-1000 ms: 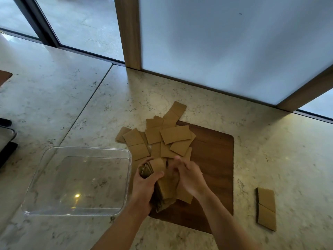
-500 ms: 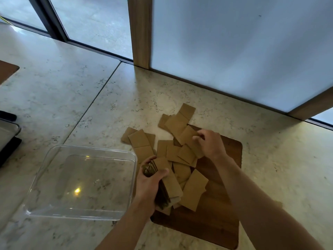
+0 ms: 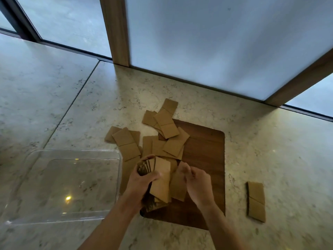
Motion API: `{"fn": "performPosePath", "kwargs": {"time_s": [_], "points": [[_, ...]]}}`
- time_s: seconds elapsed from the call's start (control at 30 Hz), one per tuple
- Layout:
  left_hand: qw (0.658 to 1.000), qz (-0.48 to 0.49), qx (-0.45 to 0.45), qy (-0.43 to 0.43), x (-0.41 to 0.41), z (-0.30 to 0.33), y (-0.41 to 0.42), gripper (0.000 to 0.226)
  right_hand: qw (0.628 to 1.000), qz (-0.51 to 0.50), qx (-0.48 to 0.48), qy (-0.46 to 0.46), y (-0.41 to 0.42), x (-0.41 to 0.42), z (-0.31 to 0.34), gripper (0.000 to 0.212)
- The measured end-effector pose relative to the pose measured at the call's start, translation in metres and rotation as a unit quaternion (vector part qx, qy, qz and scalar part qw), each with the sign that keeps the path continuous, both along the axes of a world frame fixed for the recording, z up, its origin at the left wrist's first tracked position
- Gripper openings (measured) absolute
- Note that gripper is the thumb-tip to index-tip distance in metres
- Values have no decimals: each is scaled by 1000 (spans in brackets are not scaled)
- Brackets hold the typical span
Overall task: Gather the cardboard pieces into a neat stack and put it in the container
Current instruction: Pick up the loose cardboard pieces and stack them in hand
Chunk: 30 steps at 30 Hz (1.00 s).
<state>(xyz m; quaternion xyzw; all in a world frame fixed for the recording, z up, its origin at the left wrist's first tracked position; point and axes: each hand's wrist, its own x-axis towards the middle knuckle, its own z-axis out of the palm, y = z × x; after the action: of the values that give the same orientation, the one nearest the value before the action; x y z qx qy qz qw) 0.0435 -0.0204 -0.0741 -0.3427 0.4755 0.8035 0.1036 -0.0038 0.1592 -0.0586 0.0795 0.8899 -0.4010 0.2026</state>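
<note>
My left hand [image 3: 139, 184] grips a thick stack of brown cardboard pieces [image 3: 160, 181] over the near left corner of a dark wooden board [image 3: 205, 159]. My right hand [image 3: 197, 184] is at the stack's right side, fingers curled against a cardboard piece there. Several loose cardboard pieces [image 3: 171, 138] lie scattered beyond the hands, partly on the board and partly on the stone counter. A clear plastic container [image 3: 59, 186] sits empty to the left of the stack.
Two cardboard pieces [image 3: 255, 201] lie end to end on the stone counter right of the board. A wooden post [image 3: 116, 29] and frosted glass panels rise behind the counter.
My right hand has come back from the far scattered pieces to the stack in my left hand, bringing a piece with it. The view shifted slightly.
</note>
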Motion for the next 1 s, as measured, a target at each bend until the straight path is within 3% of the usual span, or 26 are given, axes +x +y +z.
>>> {"fn": "performPosePath", "kwargs": {"time_s": [0.07,0.1,0.17,0.2,0.33,0.43,0.5,0.63,0.77,0.87,1.0], "points": [[999,28,-1,-24,3,-2,1,49,988,-11,149,34,10,3,-3,55],[999,41,0,-34,4,-2,3,49,980,20,200,6,11,6,-5,72],[997,60,-5,-46,5,-1,5,49,969,86,228,-31,11,10,-15,104],[996,70,-5,-49,5,-1,6,50,972,91,214,-29,11,11,-18,104],[995,94,-3,-44,8,0,5,52,998,-52,38,-19,29,2,-20,54],[995,98,-13,-34,7,3,3,49,978,-168,-114,-44,46,-4,-17,47],[995,100,-15,-26,6,2,3,48,967,-174,-181,-47,55,-5,-17,53],[995,93,-14,-19,3,3,6,50,973,-123,-189,-45,60,-5,-15,73],[996,83,-21,-14,0,7,11,51,966,-150,-209,-30,55,-10,-8,50],[997,76,-18,-9,-1,10,11,51,922,-240,-303,-32,48,-13,0,46],[997,70,-12,-9,-2,9,14,51,828,-314,-462,-53,33,-11,5,85]]}}
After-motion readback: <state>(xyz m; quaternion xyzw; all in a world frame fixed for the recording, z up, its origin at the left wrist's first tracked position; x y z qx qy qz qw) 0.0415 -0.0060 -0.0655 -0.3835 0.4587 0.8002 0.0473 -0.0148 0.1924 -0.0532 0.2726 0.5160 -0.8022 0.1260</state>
